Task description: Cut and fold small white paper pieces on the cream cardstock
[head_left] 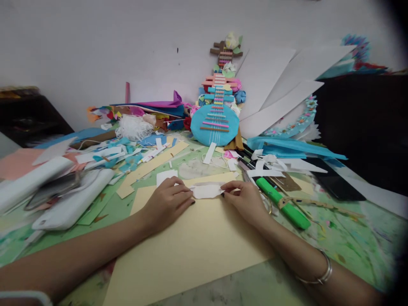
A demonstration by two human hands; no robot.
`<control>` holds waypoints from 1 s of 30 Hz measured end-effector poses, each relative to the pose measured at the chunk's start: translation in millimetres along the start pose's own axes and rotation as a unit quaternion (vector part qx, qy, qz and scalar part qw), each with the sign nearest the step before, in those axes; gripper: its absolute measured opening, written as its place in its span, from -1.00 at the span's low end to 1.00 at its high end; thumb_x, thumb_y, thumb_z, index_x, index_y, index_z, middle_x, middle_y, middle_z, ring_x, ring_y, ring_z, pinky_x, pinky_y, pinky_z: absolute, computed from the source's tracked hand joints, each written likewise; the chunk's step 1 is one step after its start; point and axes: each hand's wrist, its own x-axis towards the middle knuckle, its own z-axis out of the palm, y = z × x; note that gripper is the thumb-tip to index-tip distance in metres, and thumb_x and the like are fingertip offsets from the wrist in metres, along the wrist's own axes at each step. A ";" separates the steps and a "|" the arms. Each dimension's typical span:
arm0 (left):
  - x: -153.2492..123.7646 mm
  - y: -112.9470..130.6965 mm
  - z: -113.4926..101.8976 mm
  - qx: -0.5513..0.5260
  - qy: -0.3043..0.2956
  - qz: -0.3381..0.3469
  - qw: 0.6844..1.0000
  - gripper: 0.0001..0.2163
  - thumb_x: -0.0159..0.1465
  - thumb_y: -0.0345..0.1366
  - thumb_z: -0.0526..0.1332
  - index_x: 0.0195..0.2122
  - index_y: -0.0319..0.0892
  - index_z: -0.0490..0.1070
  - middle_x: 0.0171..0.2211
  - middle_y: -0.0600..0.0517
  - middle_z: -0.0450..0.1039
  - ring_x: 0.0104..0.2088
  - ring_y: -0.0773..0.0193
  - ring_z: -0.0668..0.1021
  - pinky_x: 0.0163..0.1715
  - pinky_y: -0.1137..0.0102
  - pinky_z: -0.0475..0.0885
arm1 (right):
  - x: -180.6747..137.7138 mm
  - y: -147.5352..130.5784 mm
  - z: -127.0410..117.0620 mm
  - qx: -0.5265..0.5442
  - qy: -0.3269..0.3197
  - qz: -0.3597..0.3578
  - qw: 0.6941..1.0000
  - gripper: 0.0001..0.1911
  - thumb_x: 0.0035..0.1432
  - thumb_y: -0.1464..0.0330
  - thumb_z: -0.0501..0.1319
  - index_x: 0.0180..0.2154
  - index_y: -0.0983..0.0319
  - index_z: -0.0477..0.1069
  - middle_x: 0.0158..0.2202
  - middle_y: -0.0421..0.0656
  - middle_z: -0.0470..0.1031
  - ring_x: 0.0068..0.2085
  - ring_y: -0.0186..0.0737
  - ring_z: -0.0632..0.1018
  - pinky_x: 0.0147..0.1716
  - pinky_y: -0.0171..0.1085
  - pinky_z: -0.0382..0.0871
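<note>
My left hand and my right hand both pinch a small white paper scrap, one at each end. The scrap lies at the far edge of a large cream paper sheet spread in front of me. Both hands rest on that sheet with fingers curled together. A silver bangle circles my right wrist. A green marker lies just right of my right hand.
A blue paper guitar model leans on the wall at the back. Paper scraps and strips litter the left and middle. White boxes sit at left, white sheets and a black phone at right.
</note>
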 end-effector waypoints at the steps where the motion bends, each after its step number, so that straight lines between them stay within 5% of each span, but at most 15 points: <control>1: 0.5 -0.9 0.9 0.002 -0.002 -0.001 1.000 -0.86 0.25 -0.35 0.16 -0.27 -0.18 0.51 -0.36 -0.05 0.53 -0.24 0.20 0.46 -0.22 0.25 0.41 | 0.2 -0.2 0.1 0.004 -0.001 0.002 1.000 -0.78 -0.12 0.47 0.16 -0.39 0.25 0.55 -0.46 -0.17 0.55 -0.49 -0.29 0.49 -0.47 -0.34 0.30; 14: 6.7 -6.1 7.2 0.026 -0.012 0.024 0.999 -0.84 0.24 -0.43 0.11 -0.27 -0.22 0.50 -0.37 -0.06 0.51 -0.24 0.18 0.41 -0.24 0.25 0.38 | 5.9 -0.8 -2.9 0.064 -0.022 0.031 0.997 -0.83 -0.12 0.43 0.22 -0.40 0.29 0.55 -0.47 -0.14 0.54 -0.51 -0.31 0.44 -0.54 -0.36 0.24; 25: 4.9 -5.5 2.8 -0.047 0.002 -0.010 0.999 -0.85 0.19 -0.46 0.15 -0.40 -0.19 0.52 -0.40 -0.05 0.42 -0.31 0.25 0.39 -0.32 0.34 0.37 | 3.1 -0.2 -16.5 -0.140 -0.073 -0.171 0.973 -0.73 -0.05 0.56 0.21 -0.37 0.14 0.60 -0.42 -0.18 0.53 -0.42 -0.30 0.49 -0.39 -0.34 0.29; 30: 2.6 -6.9 2.2 -0.119 -0.003 -0.066 0.991 -0.85 0.17 -0.45 0.16 -0.41 -0.19 0.54 -0.41 -0.03 0.45 -0.34 0.28 0.42 -0.33 0.36 0.39 | 5.9 3.5 -22.0 -0.142 -0.107 -0.217 0.960 -0.74 0.02 0.54 0.21 -0.33 0.13 0.60 -0.36 -0.16 0.53 -0.36 -0.31 0.52 -0.34 -0.34 0.32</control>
